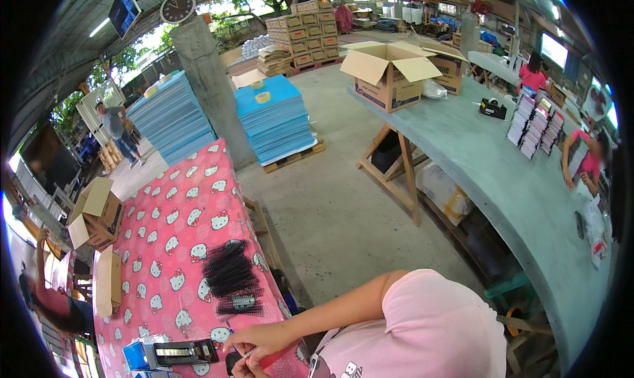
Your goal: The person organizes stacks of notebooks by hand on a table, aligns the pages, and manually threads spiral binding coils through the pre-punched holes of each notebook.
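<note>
Low in the view, my right hand (264, 338) reaches over the pink patterned tablecloth, fingers curled together. Just below it, only the fingers of my left hand (249, 367) show, pressed together close to the right fingertips. A small dark thing (232, 361) and a bit of red lie at the fingers; what I grip is too small to make out. Beyond my hands lies a pile of black binding coils (228, 269), with a shorter bunch (239, 304) nearer to me. Left of my hands sits a black stapler-like device (185, 353) beside a blue box (136, 355).
An open carton (96, 213) stands at the pink table's left edge. Blue sheet stacks (274, 117) rest on a pallet beyond. Right, a curved grey table (462, 140) carries open cartons (388, 80), a tape dispenser (493, 108) and notebook stacks (531, 128). Other people sit or stand around.
</note>
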`<state>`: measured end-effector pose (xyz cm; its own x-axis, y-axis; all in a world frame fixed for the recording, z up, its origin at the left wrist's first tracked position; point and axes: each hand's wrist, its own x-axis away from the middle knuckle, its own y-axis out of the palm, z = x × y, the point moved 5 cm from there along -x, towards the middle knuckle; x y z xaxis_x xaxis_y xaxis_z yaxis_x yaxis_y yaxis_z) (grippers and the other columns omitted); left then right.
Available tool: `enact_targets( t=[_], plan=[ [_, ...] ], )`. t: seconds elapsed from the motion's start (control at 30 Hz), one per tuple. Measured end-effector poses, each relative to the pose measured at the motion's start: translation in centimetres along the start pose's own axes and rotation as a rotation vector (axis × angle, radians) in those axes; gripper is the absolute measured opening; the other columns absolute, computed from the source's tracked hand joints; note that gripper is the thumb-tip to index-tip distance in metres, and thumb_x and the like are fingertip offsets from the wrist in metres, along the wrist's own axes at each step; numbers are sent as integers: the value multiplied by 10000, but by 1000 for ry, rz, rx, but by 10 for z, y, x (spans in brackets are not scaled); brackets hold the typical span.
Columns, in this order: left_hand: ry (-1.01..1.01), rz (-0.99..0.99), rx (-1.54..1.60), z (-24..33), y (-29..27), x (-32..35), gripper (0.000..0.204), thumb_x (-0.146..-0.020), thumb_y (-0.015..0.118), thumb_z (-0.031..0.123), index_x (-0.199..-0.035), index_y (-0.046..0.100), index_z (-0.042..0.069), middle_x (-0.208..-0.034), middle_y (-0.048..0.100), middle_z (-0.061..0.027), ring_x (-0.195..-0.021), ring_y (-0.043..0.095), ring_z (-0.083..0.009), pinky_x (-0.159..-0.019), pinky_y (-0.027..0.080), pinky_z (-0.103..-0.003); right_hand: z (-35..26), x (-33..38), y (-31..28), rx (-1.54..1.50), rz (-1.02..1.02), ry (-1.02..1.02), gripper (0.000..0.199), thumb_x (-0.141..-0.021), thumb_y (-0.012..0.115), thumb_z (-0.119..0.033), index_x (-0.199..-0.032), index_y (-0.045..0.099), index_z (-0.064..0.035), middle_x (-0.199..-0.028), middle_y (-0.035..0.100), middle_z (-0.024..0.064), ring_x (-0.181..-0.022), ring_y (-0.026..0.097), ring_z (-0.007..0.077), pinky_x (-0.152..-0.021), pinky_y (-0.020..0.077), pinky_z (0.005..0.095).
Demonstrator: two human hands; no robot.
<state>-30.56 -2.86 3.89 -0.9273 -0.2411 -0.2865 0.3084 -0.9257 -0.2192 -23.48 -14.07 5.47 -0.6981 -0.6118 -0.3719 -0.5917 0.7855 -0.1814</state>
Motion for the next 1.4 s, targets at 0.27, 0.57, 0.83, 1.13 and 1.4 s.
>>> enact_targets(
  t=[0.27,0.57,0.83,1.13,1.4],
  plan=[
    [-45,51,222,-32,-8,2,172,-905,566,193,-920,514,30,-864,495,-34,-762,471,-107,-673,396,-234,0,-8,15,-71,-200,81,496,-746,702,-132,-1187,494,-46,-765,515,22,-688,501,101,-619,419,258],
    [-86,312,184,-23,-46,18,159,-863,613,118,-928,542,-8,-896,546,-62,-810,526,-124,-722,429,-241,-5,-20,47,22,-148,62,428,-835,625,-103,-1244,513,-49,-852,636,76,-850,611,156,-779,477,289],
    [-98,668,134,-23,-102,70,189,-857,619,107,-986,540,-5,-945,548,-59,-850,527,-126,-741,429,-242,-24,-47,101,52,-387,-141,524,-827,641,-130,-1307,434,-90,-885,589,79,-813,599,188,-735,478,318],
    [-275,602,-127,7,-148,114,191,-770,694,142,-874,621,-1,-788,613,-81,-746,555,-143,-709,438,-272,-24,-33,155,200,-798,-261,544,-780,649,-93,-1278,430,-80,-913,609,144,-766,630,254,-656,490,361],
    [-370,1037,225,-3,-191,190,174,-825,671,139,-945,602,34,-768,580,-1,-715,536,-63,-609,442,-216,-6,-56,142,92,-829,-82,432,-748,641,72,-1147,568,-79,-686,552,15,-605,511,60,-558,437,215]
  ],
)
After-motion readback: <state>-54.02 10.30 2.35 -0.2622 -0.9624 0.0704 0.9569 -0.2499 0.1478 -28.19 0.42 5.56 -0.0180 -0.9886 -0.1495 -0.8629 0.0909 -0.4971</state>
